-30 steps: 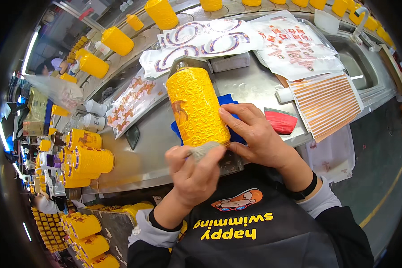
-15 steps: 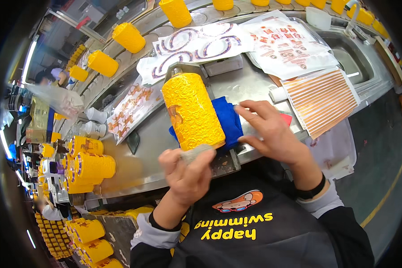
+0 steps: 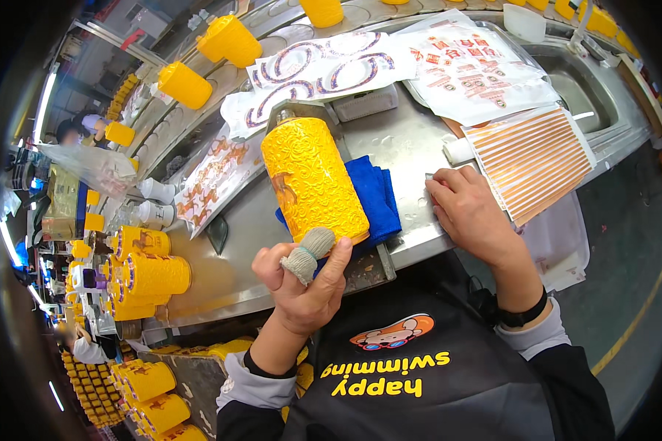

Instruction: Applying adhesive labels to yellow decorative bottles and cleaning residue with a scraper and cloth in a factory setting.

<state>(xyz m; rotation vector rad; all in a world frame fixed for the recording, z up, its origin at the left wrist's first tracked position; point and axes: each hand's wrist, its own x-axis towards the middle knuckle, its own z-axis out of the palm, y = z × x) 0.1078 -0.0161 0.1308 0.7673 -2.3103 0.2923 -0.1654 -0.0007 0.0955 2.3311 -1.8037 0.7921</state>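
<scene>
A yellow embossed bottle [image 3: 315, 176] with a brown horse picture lies slanted over the counter, its neck end at a metal holder [image 3: 285, 114]. My left hand [image 3: 301, 290] is at its near end, fingers curled and thumb by the rim. One finger wears a grey knitted finger cover [image 3: 309, 253]. Under the bottle's right side lies a folded blue cloth [image 3: 375, 198]. To the right of the cloth, my right hand [image 3: 472, 213] is low over the counter, fingers pressed together. A small greyish bit shows at its fingertips, too small to name.
Sheets of purple curved decals [image 3: 324, 73], red-printed decals [image 3: 478, 73] and orange-striped decals [image 3: 533, 162] lie around the counter. A sink [image 3: 577, 92] is at far right. Yellow bottles [image 3: 185, 84] stand on a conveyor behind; several more [image 3: 158, 273] are at left.
My right hand has moved right, from open beside the cloth down to the counter, with fingers together. My left hand has turned, its thumb raised. Bottles on the conveyor have shifted right.
</scene>
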